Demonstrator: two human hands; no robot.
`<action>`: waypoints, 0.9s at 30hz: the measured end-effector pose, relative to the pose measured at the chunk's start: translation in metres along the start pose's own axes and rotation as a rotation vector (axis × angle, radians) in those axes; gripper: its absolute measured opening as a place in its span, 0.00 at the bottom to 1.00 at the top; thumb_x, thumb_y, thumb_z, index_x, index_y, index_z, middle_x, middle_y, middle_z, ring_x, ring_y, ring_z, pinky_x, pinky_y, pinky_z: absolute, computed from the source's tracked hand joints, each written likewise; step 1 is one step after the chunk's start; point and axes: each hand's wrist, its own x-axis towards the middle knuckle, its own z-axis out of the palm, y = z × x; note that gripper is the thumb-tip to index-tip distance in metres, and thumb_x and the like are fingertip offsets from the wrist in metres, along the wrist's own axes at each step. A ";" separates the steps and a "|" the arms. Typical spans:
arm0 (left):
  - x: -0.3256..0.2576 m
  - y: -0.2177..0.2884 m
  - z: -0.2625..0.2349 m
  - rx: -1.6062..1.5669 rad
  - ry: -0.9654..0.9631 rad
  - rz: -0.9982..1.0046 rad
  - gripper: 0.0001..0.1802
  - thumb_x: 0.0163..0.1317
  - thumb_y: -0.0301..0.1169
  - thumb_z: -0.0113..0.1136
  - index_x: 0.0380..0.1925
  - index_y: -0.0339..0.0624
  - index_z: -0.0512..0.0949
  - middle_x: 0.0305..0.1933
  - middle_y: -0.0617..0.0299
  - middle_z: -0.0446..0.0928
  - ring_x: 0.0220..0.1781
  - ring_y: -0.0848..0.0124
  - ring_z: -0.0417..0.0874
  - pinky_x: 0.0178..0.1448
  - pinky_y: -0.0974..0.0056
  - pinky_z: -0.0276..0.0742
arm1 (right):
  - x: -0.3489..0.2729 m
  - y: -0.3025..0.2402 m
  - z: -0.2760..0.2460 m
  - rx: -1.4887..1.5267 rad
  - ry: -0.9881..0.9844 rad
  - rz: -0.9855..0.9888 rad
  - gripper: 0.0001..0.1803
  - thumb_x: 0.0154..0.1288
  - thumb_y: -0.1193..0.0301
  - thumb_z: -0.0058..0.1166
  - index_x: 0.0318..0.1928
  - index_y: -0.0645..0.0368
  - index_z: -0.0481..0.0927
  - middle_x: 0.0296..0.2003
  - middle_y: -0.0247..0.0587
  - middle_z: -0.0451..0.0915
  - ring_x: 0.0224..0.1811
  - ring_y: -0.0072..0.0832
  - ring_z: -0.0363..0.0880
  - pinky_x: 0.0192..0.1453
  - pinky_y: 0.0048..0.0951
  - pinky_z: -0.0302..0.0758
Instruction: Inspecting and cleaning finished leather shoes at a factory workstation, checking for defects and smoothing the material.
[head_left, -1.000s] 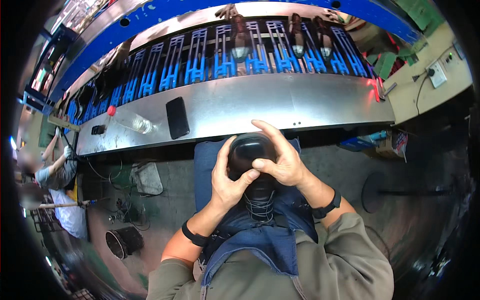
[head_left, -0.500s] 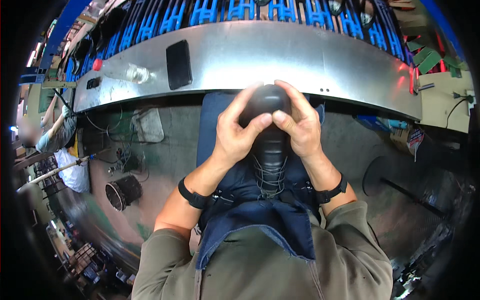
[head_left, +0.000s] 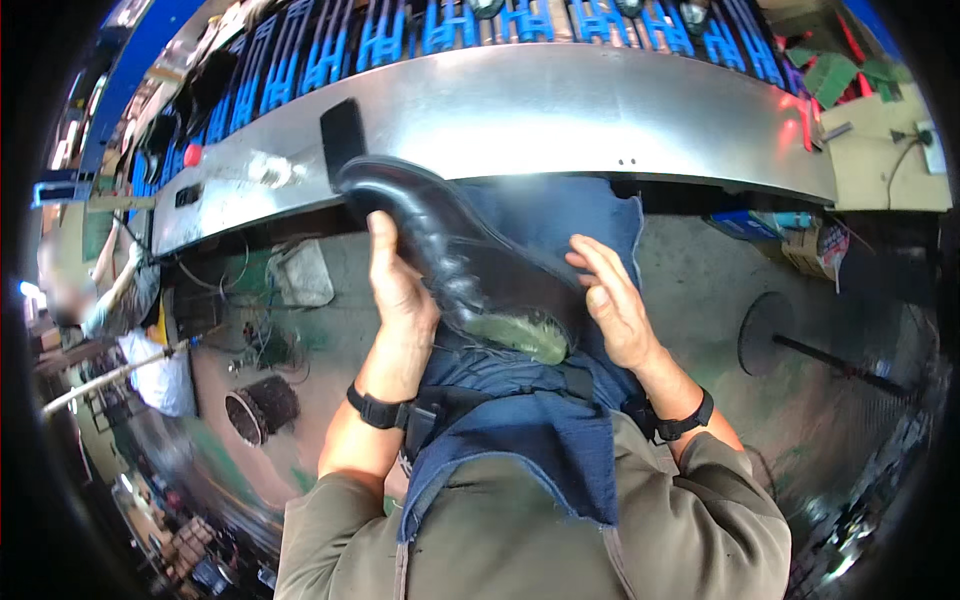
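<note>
A black leather shoe lies slantwise above my lap, its toe up to the left, by the metal bench. At its lower right end a green patch, seemingly the last inside, shows. My left hand grips the shoe along its left side, thumb up against the leather; its other fingers are hidden beneath. Beside the shoe's lower right end is my right hand, fingers stretched and slightly apart. Whether it touches the shoe I cannot tell. Under the shoe, a dark blue apron covers my lap.
On the metal bench are a black phone, a clear bottle and a small black object. Blue racks run behind it. A black bucket and disc-based stand are on the floor. Another person is far left.
The shoe has turned from pointing straight ahead to slanting left, showing its side and the green patch. My right hand has let go and moved lower; my left now holds it alone.
</note>
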 end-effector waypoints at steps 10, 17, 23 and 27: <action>0.006 -0.013 0.013 1.400 -0.803 0.608 0.47 0.43 0.40 0.84 0.62 0.34 0.71 0.64 0.46 0.74 0.65 0.51 0.77 0.69 0.51 0.72 | 0.027 0.025 -0.085 0.293 0.056 0.182 0.22 0.81 0.58 0.38 0.50 0.65 0.79 0.50 0.39 0.79 0.58 0.25 0.73 0.67 0.29 0.66; 0.046 -0.043 0.019 1.204 -1.073 0.649 0.31 0.55 0.29 0.69 0.60 0.34 0.72 0.62 0.45 0.78 0.66 0.48 0.79 0.69 0.49 0.72 | 0.035 -0.010 -0.077 0.040 0.138 0.286 0.24 0.82 0.60 0.37 0.49 0.65 0.83 0.39 0.43 0.84 0.46 0.26 0.81 0.56 0.28 0.75; 0.064 -0.047 0.025 1.138 -0.931 0.696 0.38 0.51 0.35 0.75 0.61 0.33 0.70 0.61 0.42 0.77 0.62 0.46 0.80 0.66 0.48 0.74 | 0.064 0.003 -0.053 0.002 0.600 0.196 0.27 0.80 0.60 0.35 0.41 0.68 0.85 0.34 0.44 0.83 0.39 0.31 0.81 0.49 0.32 0.75; 0.085 -0.025 0.046 1.165 -0.715 0.323 0.46 0.45 0.44 0.83 0.60 0.32 0.70 0.57 0.44 0.80 0.56 0.51 0.84 0.63 0.53 0.78 | 0.119 0.026 -0.038 0.595 0.805 0.179 0.28 0.82 0.53 0.31 0.53 0.66 0.77 0.47 0.45 0.81 0.53 0.35 0.80 0.60 0.37 0.76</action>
